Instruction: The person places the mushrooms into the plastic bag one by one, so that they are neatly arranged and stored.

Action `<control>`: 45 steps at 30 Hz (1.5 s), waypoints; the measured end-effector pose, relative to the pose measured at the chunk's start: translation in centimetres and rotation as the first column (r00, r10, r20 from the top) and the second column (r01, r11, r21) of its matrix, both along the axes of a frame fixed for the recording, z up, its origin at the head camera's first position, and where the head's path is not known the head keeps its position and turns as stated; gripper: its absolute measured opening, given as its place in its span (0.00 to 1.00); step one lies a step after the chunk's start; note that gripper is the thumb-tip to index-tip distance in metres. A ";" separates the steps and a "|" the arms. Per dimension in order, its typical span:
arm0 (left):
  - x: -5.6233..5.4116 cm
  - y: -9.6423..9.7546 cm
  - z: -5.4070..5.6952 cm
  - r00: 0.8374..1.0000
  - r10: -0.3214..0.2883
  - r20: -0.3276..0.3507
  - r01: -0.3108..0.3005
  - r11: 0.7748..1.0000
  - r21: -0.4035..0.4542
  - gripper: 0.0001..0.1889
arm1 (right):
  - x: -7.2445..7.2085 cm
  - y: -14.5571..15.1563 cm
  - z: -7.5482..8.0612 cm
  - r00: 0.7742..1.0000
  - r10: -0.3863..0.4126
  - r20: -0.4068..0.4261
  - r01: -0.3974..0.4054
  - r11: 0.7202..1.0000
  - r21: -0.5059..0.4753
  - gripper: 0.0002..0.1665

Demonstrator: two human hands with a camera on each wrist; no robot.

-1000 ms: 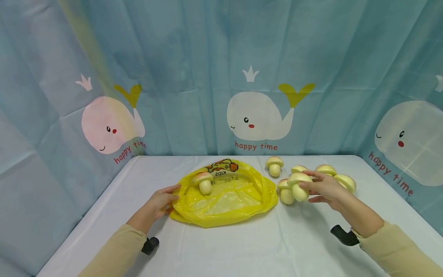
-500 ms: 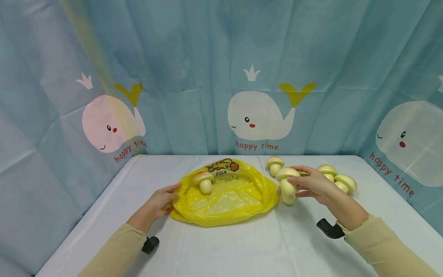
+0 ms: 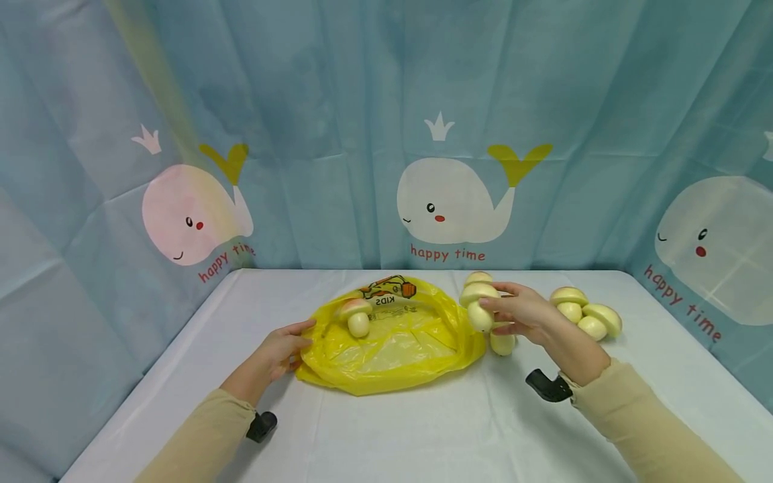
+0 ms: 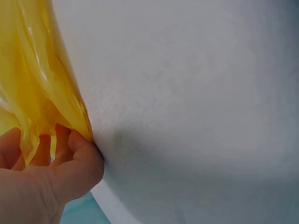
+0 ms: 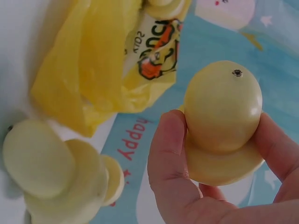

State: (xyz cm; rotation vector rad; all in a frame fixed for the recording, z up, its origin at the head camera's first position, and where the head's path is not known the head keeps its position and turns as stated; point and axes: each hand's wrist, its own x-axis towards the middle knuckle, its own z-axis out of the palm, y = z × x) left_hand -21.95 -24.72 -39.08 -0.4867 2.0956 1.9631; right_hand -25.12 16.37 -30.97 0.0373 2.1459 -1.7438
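In the head view my left hand (image 3: 284, 350) grips the left edge of a yellow plastic bag (image 3: 377, 386). Its fingers tuck into the plastic folds in the left wrist view. The bag lies spread with its mouth facing me, and a toy mushroom (image 3: 358, 320) with a reddish cap is inside. My right hand (image 3: 528, 314) pinches another pale mushroom (image 5: 224, 105) between thumb and fingers, raised beside the bag's right edge, cap up. Just below it stands one more mushroom (image 3: 502, 343), partly covered by the right hand.
Two mushrooms lean together at the right, one with an upright cap (image 3: 569, 298), the other tilted (image 3: 606, 318). Behind the held one, a mushroom cap (image 3: 478, 276) shows. A white cloth (image 3: 423, 436) covers the table; a blue whale-print curtain (image 3: 338, 134) hangs behind.
My right hand has carried its mushroom leftward, from above the mushroom group to the bag's right edge. My left hand and the bag have stayed in place.
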 end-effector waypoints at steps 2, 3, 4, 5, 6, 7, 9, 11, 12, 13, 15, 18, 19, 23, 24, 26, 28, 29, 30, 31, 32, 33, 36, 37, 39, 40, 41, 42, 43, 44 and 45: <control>0.0 0.0 0.0 1.000 -0.002 -0.005 0.002 1.000 -0.003 0.28 | -0.1 -0.4 0.1 1.000 -0.005 0.011 0.005 1.000 -0.012 0.42; 0.0 0.0 0.0 1.000 -0.004 -0.007 0.004 1.000 -0.004 0.28 | -0.2 -0.7 0.2 1.000 -0.007 0.017 0.007 1.000 -0.017 0.41; 0.1 0.1 0.0 1.000 -0.005 -0.008 0.005 1.000 -0.006 0.28 | -0.2 -0.9 0.2 1.000 -0.007 0.024 0.007 1.000 -0.023 0.41; 0.1 0.1 0.0 1.000 -0.006 -0.010 0.006 1.000 -0.007 0.28 | -0.3 -1.0 0.2 1.000 -0.001 0.028 0.002 1.000 -0.028 0.41; 0.1 0.1 0.0 1.000 -0.006 -0.010 0.006 1.000 -0.008 0.28 | -0.3 -1.2 0.2 1.000 0.007 0.029 -0.006 0.999 -0.031 0.40; 0.1 0.1 0.0 1.000 -0.005 -0.010 0.005 1.000 -0.009 0.28 | -0.4 -1.4 0.2 0.999 0.018 0.031 -0.016 0.999 -0.036 0.40; 0.1 0.1 0.0 1.000 -0.002 -0.009 0.002 1.000 -0.010 0.28 | -0.6 -1.8 0.2 0.999 0.032 0.036 -0.030 0.999 -0.040 0.40; 0.1 0.0 -0.1 1.000 -0.004 -0.011 0.004 1.000 -0.012 0.28 | -0.7 -2.1 0.2 0.998 0.043 0.037 -0.041 0.998 -0.044 0.40; 0.1 0.0 -0.1 1.000 -0.004 -0.011 0.004 1.000 -0.014 0.28 | -0.8 -2.4 0.1 0.998 0.042 0.039 -0.041 0.998 -0.045 0.40; 0.2 0.0 -0.1 1.000 -0.005 -0.011 0.005 1.000 -0.016 0.28 | -0.8 -2.6 0.1 0.998 0.042 0.042 -0.040 0.998 -0.047 0.39; 0.2 0.0 -0.1 1.000 -0.009 -0.011 0.008 1.000 -0.020 0.28 | -1.0 -3.1 0.1 0.998 0.037 0.046 -0.035 0.998 -0.049 0.38; 0.1 -0.1 -0.2 1.000 -0.006 -0.010 0.006 1.000 -0.021 0.28 | -1.4 -3.9 0.0 0.998 0.030 0.052 -0.028 0.999 -0.042 0.36; 0.1 -0.1 -0.2 1.000 -0.005 -0.008 0.005 1.000 -0.021 0.28 | -1.5 -4.2 -0.1 0.998 0.026 0.056 -0.024 0.999 -0.039 0.36; 0.2 0.0 -0.2 1.000 0.004 -0.004 -0.004 1.000 -0.014 0.28 | -2.2 -5.2 -0.2 0.997 0.028 0.073 -0.026 0.999 -0.029 0.37; 0.2 0.0 -0.2 1.000 0.004 -0.004 -0.005 1.000 -0.013 0.28 | -2.4 -5.5 -0.3 0.996 0.027 0.081 -0.025 0.999 -0.028 0.37; 0.2 0.0 -0.2 1.000 0.001 -0.006 -0.001 1.000 -0.011 0.28 | -2.7 -6.0 -0.3 0.995 0.023 0.095 -0.020 0.999 -0.025 0.37; 0.2 -0.1 -0.2 1.000 -0.002 -0.007 0.002 1.000 -0.012 0.28 | -3.0 -6.5 -0.4 0.994 0.021 0.106 -0.019 1.000 -0.024 0.37; 0.2 -0.1 -0.2 1.000 -0.004 -0.006 0.004 1.000 -0.013 0.28 | -3.1 -6.7 -0.4 0.994 0.019 0.110 -0.016 1.000 -0.024 0.37; 0.1 -0.1 -0.2 1.000 -0.002 -0.006 0.002 1.000 -0.012 0.28 | -3.2 -7.0 -0.4 0.993 0.018 0.114 -0.015 1.000 -0.027 0.36; 0.1 -0.1 -0.2 1.000 -0.004 -0.007 0.004 1.000 -0.013 0.28 | -3.3 -7.2 -0.4 0.993 0.014 0.116 -0.011 1.000 -0.028 0.35; 0.1 -0.1 -0.2 1.000 -0.005 -0.008 0.005 1.000 -0.013 0.28 | -3.4 -7.4 -0.5 0.993 0.016 0.118 -0.013 1.000 -0.028 0.35; 0.1 -0.1 -0.2 1.000 -0.007 -0.008 0.006 1.000 -0.014 0.28 | -3.5 -7.5 -0.5 0.993 0.015 0.119 -0.012 1.000 -0.029 0.35; 0.0 -0.1 -0.1 1.000 -0.008 -0.011 0.008 1.000 -0.013 0.28 | -3.8 -8.0 -0.6 0.993 0.010 0.121 -0.008 1.000 -0.020 0.34; 0.0 -0.1 -0.1 1.000 -0.009 -0.011 0.009 1.000 -0.013 0.28 | -3.9 -8.1 -0.6 0.993 0.008 0.121 -0.006 1.000 -0.013 0.34; 0.0 0.0 -0.1 1.000 -0.009 -0.008 0.009 1.000 -0.012 0.28 | -4.0 -8.5 -0.7 0.993 0.006 0.120 -0.006 1.000 -0.001 0.34; 0.0 0.0 -0.1 1.000 -0.008 -0.008 0.008 1.000 -0.010 0.28 | -4.1 -8.6 -0.8 0.993 0.004 0.119 -0.005 1.000 0.005 0.34; 0.0 0.0 -0.1 1.000 -0.008 -0.007 0.008 1.000 -0.009 0.28 | -4.2 -8.8 -0.9 0.993 0.002 0.119 -0.004 1.000 0.012 0.34; 0.0 0.0 -0.1 1.000 -0.008 -0.006 0.008 1.000 -0.009 0.28 | -4.3 -8.9 -0.9 0.993 0.002 0.120 -0.004 1.000 0.016 0.34; 0.0 0.0 -0.1 1.000 -0.008 -0.005 0.008 1.000 -0.009 0.28 | -4.3 -9.1 -1.0 0.993 0.005 0.119 -0.007 1.000 0.020 0.34; 0.0 0.0 -0.1 1.000 -0.007 -0.005 0.007 1.000 -0.010 0.28 | -4.4 -9.3 -1.1 0.993 0.007 0.117 -0.010 1.000 0.026 0.34; 0.0 0.0 -0.1 1.000 -0.007 -0.005 0.006 1.000 -0.012 0.29 | -4.4 -9.4 -1.2 0.993 0.009 0.117 -0.013 0.999 0.030 0.33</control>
